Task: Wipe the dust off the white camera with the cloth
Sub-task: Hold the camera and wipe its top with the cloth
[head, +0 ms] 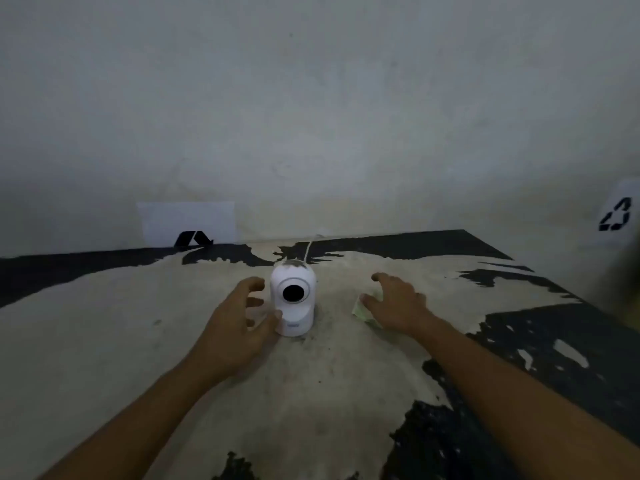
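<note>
While right hand (398,303) splays over half-hidden cloth (362,311), left hand (242,320) cups camera (292,299), loose.

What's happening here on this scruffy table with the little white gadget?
A person is about to clean a small white dome-shaped camera standing on a worn table with peeling black paint. The left hand is open beside the camera, thumb touching its base. The right hand rests on a pale greenish cloth lying on the table to the camera's right. Grey dust shows on the camera's top; wiping has not begun.
</note>
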Motion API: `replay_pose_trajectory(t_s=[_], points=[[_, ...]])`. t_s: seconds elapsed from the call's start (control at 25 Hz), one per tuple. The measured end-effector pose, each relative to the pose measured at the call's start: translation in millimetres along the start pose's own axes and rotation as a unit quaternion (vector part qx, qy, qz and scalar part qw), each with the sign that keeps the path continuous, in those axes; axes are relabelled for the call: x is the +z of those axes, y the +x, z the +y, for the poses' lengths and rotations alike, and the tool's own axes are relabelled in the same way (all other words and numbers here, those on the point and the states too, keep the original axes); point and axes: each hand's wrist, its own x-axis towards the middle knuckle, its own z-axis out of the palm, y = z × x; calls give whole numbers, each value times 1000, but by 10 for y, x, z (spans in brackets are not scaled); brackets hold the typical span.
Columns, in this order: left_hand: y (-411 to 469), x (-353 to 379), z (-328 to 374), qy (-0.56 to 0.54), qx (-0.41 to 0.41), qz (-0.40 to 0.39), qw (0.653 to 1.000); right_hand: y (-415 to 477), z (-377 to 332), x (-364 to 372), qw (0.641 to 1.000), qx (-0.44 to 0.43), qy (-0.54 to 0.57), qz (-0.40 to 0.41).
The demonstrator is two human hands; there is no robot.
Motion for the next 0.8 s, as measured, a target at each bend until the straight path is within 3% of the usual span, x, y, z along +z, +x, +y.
replay_pose_trajectory(t_s=[0.28, 0.36, 0.52, 0.8], points=[[32, 236, -54, -82, -14, 4, 997, 68, 75, 292, 990, 36, -7, 138], [34, 272, -89, -80, -2, 23, 997, 81, 57, 283, 988, 26, 40, 149], [76, 288, -130, -95, -4, 44, 994, 8, -28, 280, 967, -47, 193, 156], [189, 286, -191, -97, 9, 5, 995, -82, -581, 181, 927, -176, 251, 216]])
